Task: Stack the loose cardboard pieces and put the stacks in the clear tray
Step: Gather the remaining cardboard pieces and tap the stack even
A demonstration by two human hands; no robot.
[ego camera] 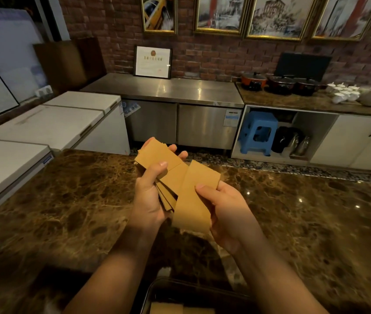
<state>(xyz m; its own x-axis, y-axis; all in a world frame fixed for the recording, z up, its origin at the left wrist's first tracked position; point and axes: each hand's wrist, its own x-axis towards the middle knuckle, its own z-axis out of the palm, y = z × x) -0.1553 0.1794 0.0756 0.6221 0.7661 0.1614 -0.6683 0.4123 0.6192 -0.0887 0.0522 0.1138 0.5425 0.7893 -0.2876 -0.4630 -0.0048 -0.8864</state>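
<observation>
Right now my forearms reach out over the wide brown marble counter, veined in gold, which fills the lower part of the view. Beyond it stand a stainless steel cabinet against a red brick wall and white chest freezers to the left. At the near edge of the counter, just under my wrists, sits the clear plastic tray; only its far rim and a corner show, with tan cardboard pieces already lying inside. My left hand is curled around a fanned bundle of flat tan cardboard rectangles, thumb pressed across the top sheet, fingertips peeking out past the far edge. My right hand pinches one long tan cardboard strip, thumb on top and fingers beneath, its upper end overlapping the bundle in my left. Both bundle and strip are held up above the counter, apart from the tray
</observation>
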